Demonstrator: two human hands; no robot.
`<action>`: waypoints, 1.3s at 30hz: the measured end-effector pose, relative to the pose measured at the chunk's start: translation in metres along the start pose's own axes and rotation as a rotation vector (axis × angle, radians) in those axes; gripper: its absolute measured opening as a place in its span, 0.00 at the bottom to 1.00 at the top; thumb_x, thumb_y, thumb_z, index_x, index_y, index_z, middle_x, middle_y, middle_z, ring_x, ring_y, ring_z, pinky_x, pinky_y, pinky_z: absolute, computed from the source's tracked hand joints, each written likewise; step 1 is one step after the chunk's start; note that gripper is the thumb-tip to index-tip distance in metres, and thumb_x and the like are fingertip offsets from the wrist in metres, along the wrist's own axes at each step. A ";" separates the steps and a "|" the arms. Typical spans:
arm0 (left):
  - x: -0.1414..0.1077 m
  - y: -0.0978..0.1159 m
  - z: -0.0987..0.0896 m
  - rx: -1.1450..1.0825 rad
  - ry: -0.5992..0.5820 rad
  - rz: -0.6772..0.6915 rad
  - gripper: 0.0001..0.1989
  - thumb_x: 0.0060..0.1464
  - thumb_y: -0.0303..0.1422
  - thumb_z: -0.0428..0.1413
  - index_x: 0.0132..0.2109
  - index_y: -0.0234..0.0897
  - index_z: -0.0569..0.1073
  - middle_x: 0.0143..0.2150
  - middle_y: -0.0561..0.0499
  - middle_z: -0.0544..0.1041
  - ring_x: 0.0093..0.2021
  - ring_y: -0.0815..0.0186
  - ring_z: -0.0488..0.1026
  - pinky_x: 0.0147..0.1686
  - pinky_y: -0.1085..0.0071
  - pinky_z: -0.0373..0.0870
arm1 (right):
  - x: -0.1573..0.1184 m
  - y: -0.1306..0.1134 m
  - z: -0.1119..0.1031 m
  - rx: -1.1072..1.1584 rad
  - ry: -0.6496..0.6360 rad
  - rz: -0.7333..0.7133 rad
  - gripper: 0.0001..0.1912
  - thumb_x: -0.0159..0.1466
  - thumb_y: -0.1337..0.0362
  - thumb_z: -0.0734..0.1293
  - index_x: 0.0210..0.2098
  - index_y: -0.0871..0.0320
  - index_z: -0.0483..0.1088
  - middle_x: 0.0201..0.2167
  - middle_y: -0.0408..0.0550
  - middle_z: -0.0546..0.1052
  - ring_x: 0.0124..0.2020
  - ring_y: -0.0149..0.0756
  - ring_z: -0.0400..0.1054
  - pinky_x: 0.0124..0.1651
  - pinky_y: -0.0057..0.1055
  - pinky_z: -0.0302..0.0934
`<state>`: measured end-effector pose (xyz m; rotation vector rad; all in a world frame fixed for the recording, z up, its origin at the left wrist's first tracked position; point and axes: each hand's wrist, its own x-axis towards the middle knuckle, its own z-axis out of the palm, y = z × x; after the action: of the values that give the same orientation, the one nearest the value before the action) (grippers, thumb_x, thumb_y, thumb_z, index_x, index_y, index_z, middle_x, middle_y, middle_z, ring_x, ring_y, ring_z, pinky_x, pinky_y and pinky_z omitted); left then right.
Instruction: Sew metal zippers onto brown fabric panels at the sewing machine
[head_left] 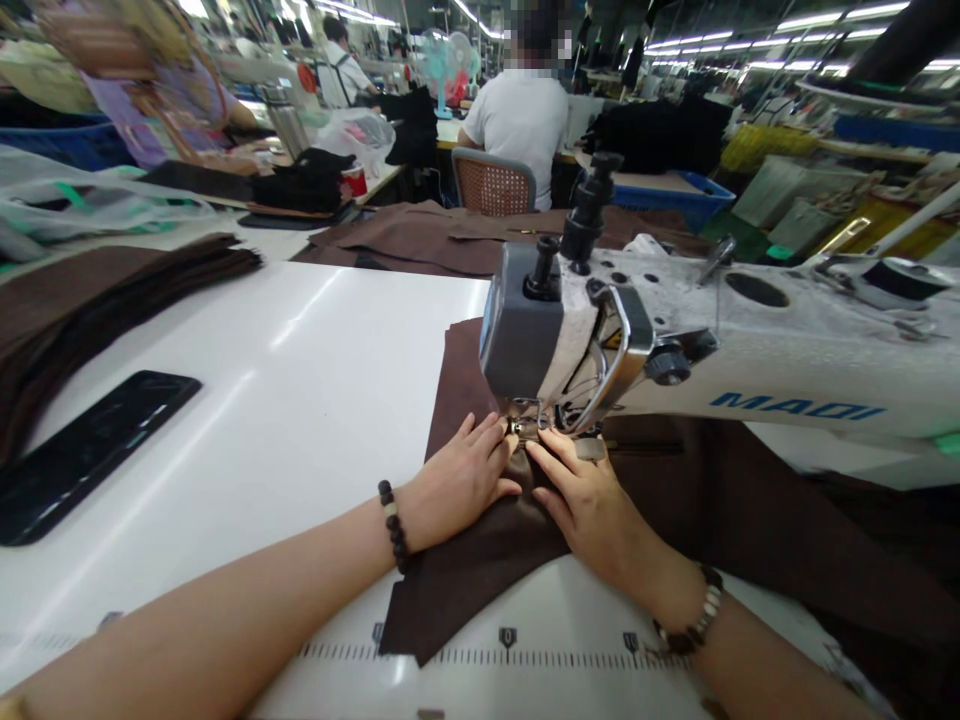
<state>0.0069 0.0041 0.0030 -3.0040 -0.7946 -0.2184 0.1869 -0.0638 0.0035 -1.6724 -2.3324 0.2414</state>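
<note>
Dark brown fabric [480,570] lies across the white table and passes beneath the head of the sewing machine [525,330]. My left hand [461,480] rests flat on this fabric, fingers stretched toward the lit needle area [525,425]. On the other side my right hand [592,500] presses the cloth with its fingers spread, tips close to the presser foot. The fabric puckers slightly between the two hands. Fingertips and machine parts partly hide the stitching spot. Each wrist wears a beaded bracelet.
A black phone [97,450] lies at the left, near a stack of brown cut pieces [97,310]. More brown pieces [405,235] spread along the table's far edge. A person in a white shirt [517,125] sits ahead. A printed ruler scale [465,655] runs along the near edge.
</note>
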 end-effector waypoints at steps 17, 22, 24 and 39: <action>0.003 -0.004 -0.007 -0.079 0.013 0.004 0.17 0.55 0.39 0.52 0.44 0.27 0.68 0.45 0.41 0.68 0.49 0.58 0.65 0.53 0.56 0.60 | -0.004 0.009 -0.009 0.011 -0.017 -0.051 0.20 0.64 0.66 0.54 0.55 0.60 0.59 0.54 0.56 0.63 0.58 0.41 0.53 0.60 0.51 0.45; 0.002 -0.002 -0.005 -0.012 0.043 0.043 0.17 0.55 0.38 0.53 0.43 0.24 0.69 0.45 0.39 0.68 0.51 0.56 0.64 0.54 0.58 0.60 | -0.008 0.012 -0.009 -0.022 -0.040 -0.058 0.20 0.64 0.66 0.54 0.55 0.61 0.58 0.55 0.55 0.63 0.59 0.40 0.52 0.61 0.51 0.42; 0.002 -0.002 -0.004 -0.005 0.038 0.044 0.19 0.55 0.38 0.53 0.46 0.24 0.67 0.46 0.38 0.68 0.52 0.56 0.63 0.55 0.58 0.60 | -0.008 0.011 -0.010 -0.030 -0.039 -0.045 0.20 0.64 0.66 0.54 0.55 0.61 0.59 0.54 0.54 0.64 0.58 0.39 0.53 0.61 0.51 0.42; 0.003 -0.006 -0.007 -0.030 0.032 0.052 0.21 0.56 0.38 0.52 0.49 0.24 0.66 0.47 0.39 0.68 0.51 0.56 0.63 0.54 0.60 0.61 | -0.008 0.004 -0.017 -0.121 -0.047 0.004 0.21 0.64 0.62 0.56 0.56 0.56 0.58 0.53 0.53 0.64 0.56 0.44 0.55 0.58 0.55 0.47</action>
<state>0.0054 0.0107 0.0101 -3.0361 -0.7163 -0.2787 0.1977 -0.0706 0.0173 -1.7443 -2.4232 0.1449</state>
